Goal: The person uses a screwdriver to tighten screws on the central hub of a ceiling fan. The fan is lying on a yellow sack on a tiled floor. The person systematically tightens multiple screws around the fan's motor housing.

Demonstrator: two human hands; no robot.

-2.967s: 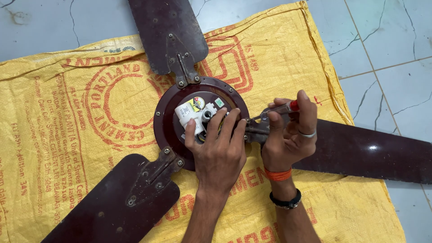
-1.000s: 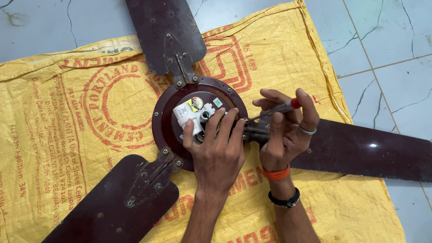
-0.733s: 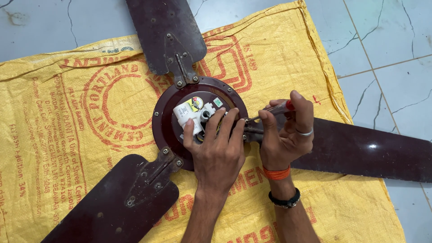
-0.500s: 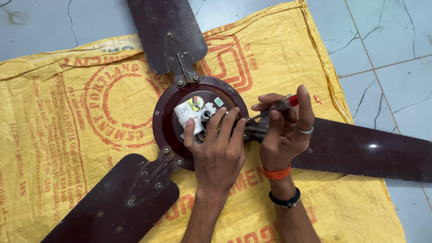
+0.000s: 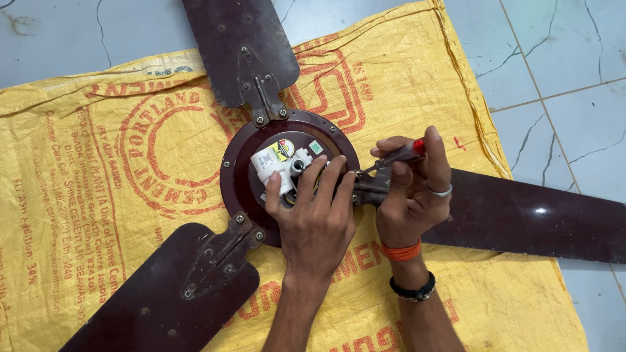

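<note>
Fan: we saw a dark maroon ceiling fan [image 5: 290,176] lying at the centre of a yellow sack [image 5: 117,163] on the tiled floor [image 5: 561,65], its blades at 12, 4 and 7 o'clock.
Hub: round, with a white capacitor [image 5: 268,167] on top.
Left hand [image 5: 313,218]: our grip lay spread flat on the hub, holding nothing.
Right hand [image 5: 411,189]: our grip was closed around a red-handled screwdriver [image 5: 398,156], at the hub's 3 o'clock edge.

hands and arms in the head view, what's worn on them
Both forearms are bare, no sleeves. The right hand has a plain silver metal ring on one finger, an orange thread band at the wrist, and a black beaded bracelet below it. The left hand wears nothing.
</note>
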